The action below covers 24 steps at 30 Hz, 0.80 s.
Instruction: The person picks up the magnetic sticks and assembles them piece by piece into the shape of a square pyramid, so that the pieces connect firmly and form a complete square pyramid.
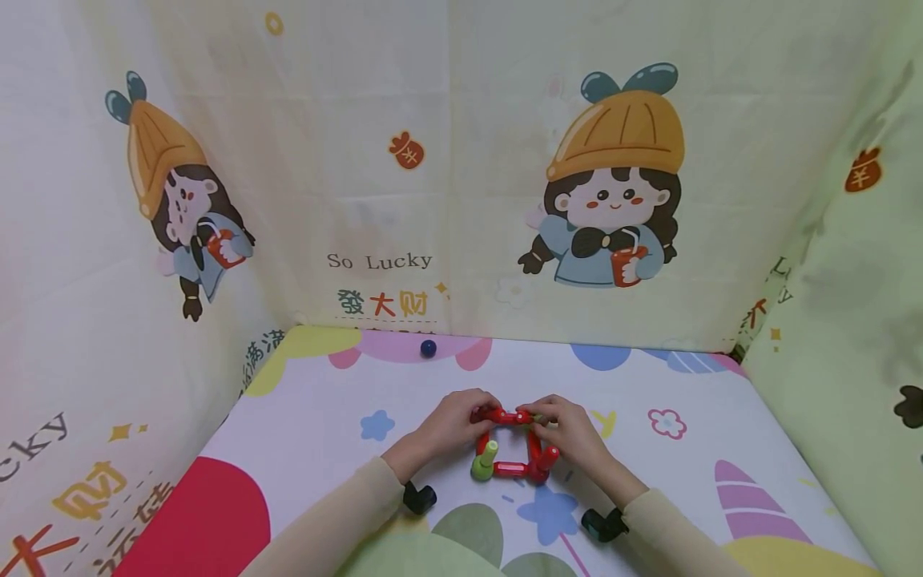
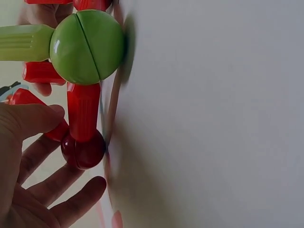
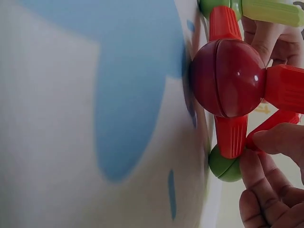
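Observation:
On the table lies a square frame of red rods [image 1: 511,469] joined by balls. A green ball [image 2: 88,47] at the near left carries an upright light green rod [image 1: 491,451]. The near-right dark red ball [image 3: 228,78] bears an upright red rod [image 1: 550,457]. At the far left corner, my left hand [image 1: 461,418] pinches a slanted red rod [image 2: 29,102] between thumb and fingers, just above another dark red ball [image 2: 83,152]. Opposite, my right hand [image 1: 570,429] pinches a slanted red rod [image 3: 278,126] beside the far green ball [image 3: 225,165]. Both held rods lean inward.
A dark blue ball [image 1: 429,349] lies near the back edge of the printed table cover [image 1: 317,417]. Patterned cloth [image 1: 476,208] hangs behind and at both sides. Black wrist devices [image 1: 420,498] sit under both forearms.

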Each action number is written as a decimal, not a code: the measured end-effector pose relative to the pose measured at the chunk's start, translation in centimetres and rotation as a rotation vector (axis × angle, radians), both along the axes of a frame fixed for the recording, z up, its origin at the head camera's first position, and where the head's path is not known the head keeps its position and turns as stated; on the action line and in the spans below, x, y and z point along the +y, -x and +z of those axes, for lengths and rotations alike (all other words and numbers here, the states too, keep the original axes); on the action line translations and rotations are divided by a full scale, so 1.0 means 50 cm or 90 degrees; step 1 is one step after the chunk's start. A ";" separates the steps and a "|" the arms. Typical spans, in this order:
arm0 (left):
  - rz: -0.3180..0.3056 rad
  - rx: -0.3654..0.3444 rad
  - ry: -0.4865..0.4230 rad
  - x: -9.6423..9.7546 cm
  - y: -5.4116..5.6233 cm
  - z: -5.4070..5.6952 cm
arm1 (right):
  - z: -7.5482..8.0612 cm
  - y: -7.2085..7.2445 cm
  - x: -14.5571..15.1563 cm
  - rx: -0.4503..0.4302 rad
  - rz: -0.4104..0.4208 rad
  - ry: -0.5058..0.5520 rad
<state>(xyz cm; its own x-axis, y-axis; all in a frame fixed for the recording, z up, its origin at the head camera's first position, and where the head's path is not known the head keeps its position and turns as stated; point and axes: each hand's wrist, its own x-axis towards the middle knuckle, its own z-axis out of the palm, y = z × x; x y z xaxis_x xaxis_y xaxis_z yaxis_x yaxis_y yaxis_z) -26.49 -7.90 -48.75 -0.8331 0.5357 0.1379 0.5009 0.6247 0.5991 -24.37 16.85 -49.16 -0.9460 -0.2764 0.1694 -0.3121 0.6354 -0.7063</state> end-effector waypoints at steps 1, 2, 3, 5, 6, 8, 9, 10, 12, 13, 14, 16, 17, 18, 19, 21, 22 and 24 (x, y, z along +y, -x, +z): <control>0.001 -0.003 -0.002 -0.001 -0.001 0.001 | 0.000 0.000 0.000 -0.009 0.002 0.009; 0.005 -0.005 -0.006 -0.002 -0.002 0.001 | 0.000 0.000 0.001 -0.026 0.000 0.022; 0.015 -0.007 -0.011 -0.004 -0.004 0.001 | 0.000 -0.001 0.003 -0.045 -0.003 0.037; 0.044 -0.008 -0.027 -0.012 -0.011 0.002 | 0.000 -0.008 0.013 -0.083 -0.011 0.072; 0.061 -0.015 -0.040 -0.018 -0.018 0.005 | 0.000 -0.014 0.021 -0.101 -0.017 0.088; 0.091 -0.040 -0.064 -0.032 -0.038 0.008 | 0.002 -0.029 0.043 -0.129 -0.011 0.103; 0.096 -0.064 -0.075 -0.040 -0.051 0.010 | 0.004 -0.039 0.057 -0.139 0.009 0.108; 0.092 -0.091 -0.086 -0.048 -0.065 0.013 | 0.006 -0.050 0.071 -0.150 0.034 0.109; 0.067 -0.151 -0.109 -0.061 -0.093 0.018 | 0.013 -0.069 0.094 -0.171 0.094 0.108; 0.050 -0.181 -0.120 -0.066 -0.105 0.021 | 0.016 -0.076 0.102 -0.181 0.126 0.109; 0.033 -0.209 -0.134 -0.068 -0.114 0.024 | 0.019 -0.081 0.108 -0.194 0.153 0.113; 0.012 -0.242 -0.158 -0.070 -0.124 0.029 | 0.024 -0.086 0.111 -0.204 0.184 0.107; 0.007 -0.250 -0.168 -0.068 -0.125 0.030 | 0.026 -0.087 0.109 -0.203 0.191 0.104; 0.008 -0.256 -0.177 -0.065 -0.125 0.031 | 0.026 -0.086 0.107 -0.201 0.194 0.102; 0.014 -0.264 -0.185 -0.061 -0.124 0.032 | 0.026 -0.086 0.104 -0.201 0.195 0.103; 0.027 -0.271 -0.198 -0.052 -0.123 0.029 | 0.023 -0.084 0.098 -0.196 0.195 0.104; 0.032 -0.272 -0.203 -0.048 -0.122 0.026 | 0.022 -0.084 0.095 -0.194 0.193 0.108; 0.041 -0.275 -0.216 -0.039 -0.124 0.021 | 0.018 -0.083 0.090 -0.197 0.188 0.118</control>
